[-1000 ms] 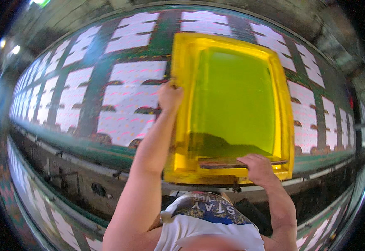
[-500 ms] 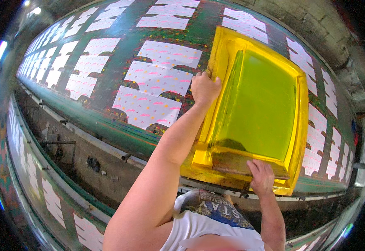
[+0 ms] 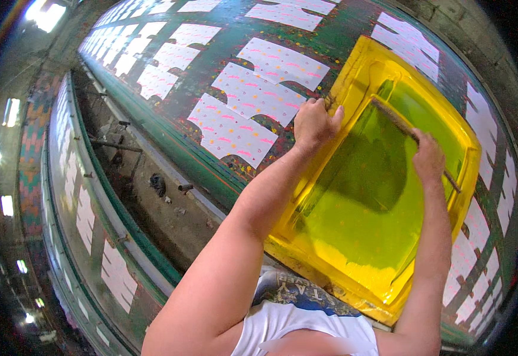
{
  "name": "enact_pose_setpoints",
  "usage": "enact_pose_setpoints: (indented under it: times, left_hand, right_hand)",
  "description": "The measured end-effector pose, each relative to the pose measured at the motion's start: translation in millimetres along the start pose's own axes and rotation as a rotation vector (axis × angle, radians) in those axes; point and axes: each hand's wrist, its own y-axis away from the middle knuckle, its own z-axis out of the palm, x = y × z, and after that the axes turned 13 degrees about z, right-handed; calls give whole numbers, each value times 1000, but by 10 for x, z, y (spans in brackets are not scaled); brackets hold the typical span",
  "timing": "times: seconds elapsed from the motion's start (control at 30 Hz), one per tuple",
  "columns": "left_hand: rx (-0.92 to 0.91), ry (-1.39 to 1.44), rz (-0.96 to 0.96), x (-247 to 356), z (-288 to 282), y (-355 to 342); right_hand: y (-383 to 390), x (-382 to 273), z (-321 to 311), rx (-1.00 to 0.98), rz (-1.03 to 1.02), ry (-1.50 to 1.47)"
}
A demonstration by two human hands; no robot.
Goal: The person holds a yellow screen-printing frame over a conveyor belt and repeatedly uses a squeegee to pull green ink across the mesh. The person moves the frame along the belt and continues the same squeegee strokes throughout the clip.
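Observation:
A yellow-coated screen printing frame (image 3: 471, 144) lies on the long green table, its mesh (image 3: 354, 240) a translucent yellow-green with wet yellow ink pooled at the near end. My left hand (image 3: 316, 124) is closed on the frame's left edge, fingers curled over and the thumb apart. In my right hand (image 3: 429, 157) is a long, narrow squeegee (image 3: 394, 117), which lies across the mesh toward the far end. Parts of its bar are hidden behind that hand. White cut fabric pieces (image 3: 253, 95) with small pink and orange prints lie flat just left of the frame.
More white pieces (image 3: 481, 118) lie in rows along the green table (image 3: 205, 184) and right of the frame. A pipe rail (image 3: 146, 157) runs along its near edge. Beyond a sunken aisle (image 3: 152, 207) on the left stands a second table with white pieces (image 3: 118, 276).
My right hand has carried the squeegee from the near end of the screen to the far part. My left hand stays on the frame's edge. The view has turned, shifting the scene.

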Motion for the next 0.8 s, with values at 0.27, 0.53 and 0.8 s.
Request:
enact_pose_setpoints:
  times: [0.27,0.53,0.8]
  left_hand:
    - [-45,-70,-49,68,4,-20]
    - [-11,-108,-55,94,10,-4]
    - [-6,-29,-25,-22,179,-90]
  right_hand:
    - [-1410,818,413,139,-71,-83]
    - [-1737,1179,461,16,-2,-40]
    - [-1379,1092,27,-162,-41,-82]
